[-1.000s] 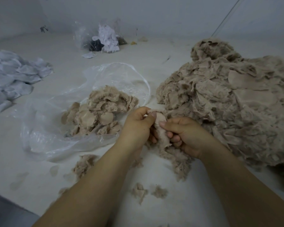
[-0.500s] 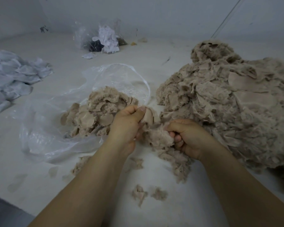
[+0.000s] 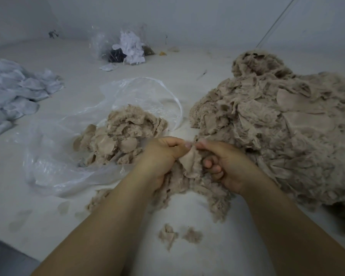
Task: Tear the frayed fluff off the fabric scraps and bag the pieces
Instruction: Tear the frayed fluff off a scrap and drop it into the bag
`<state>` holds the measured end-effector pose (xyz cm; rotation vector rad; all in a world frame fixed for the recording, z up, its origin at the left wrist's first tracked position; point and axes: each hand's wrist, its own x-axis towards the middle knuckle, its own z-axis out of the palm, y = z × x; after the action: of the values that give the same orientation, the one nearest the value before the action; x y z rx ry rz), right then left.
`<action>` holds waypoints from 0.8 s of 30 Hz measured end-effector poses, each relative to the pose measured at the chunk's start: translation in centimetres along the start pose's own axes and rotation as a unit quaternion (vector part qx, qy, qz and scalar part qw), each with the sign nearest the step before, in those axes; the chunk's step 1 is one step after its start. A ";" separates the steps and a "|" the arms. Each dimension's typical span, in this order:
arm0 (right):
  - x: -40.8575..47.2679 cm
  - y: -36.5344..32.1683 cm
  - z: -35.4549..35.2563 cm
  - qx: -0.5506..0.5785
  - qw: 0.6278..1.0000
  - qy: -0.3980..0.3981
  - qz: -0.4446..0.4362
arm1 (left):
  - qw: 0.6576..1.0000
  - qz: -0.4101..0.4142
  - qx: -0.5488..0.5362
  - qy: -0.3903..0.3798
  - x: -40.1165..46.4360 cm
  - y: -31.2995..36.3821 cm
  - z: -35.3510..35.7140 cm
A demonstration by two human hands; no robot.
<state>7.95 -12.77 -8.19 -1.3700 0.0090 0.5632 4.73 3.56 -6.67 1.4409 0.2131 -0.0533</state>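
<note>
A: Pinching again — our left hand [image 3: 163,154] and right hand [image 3: 225,164] have come back together on one scrap [image 3: 188,163], thumbs and forefingers curled on its top edge.

B: Half a second ago we'd pulled apart, fluff [image 3: 217,198] stretching between us. So a fresh tear starts?

A: Likely. Scrap sits between bag [image 3: 54,162] and big pile [image 3: 287,132], not bagged yet. Fluff lies under our hands.

Both hands [image 3: 189,156] back together on scrap [image 3: 188,163]
</note>
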 end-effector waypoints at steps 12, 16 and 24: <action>-0.2 -0.1 -0.1 0.075 0.997 0.002 0.015 | 0.985 0.083 -0.004 0.149 2.0 0.5 -0.3; -0.1 -0.2 -0.1 0.090 0.996 0.006 0.022 | 0.978 0.096 0.167 0.081 1.4 0.2 0.2; -0.1 -0.2 0.0 0.088 0.996 0.000 0.015 | 0.883 0.129 0.444 0.083 -0.8 0.4 0.8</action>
<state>7.92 -12.87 -8.03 -1.2004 0.0779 0.5730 4.11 2.75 -6.06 2.3892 0.1337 0.2231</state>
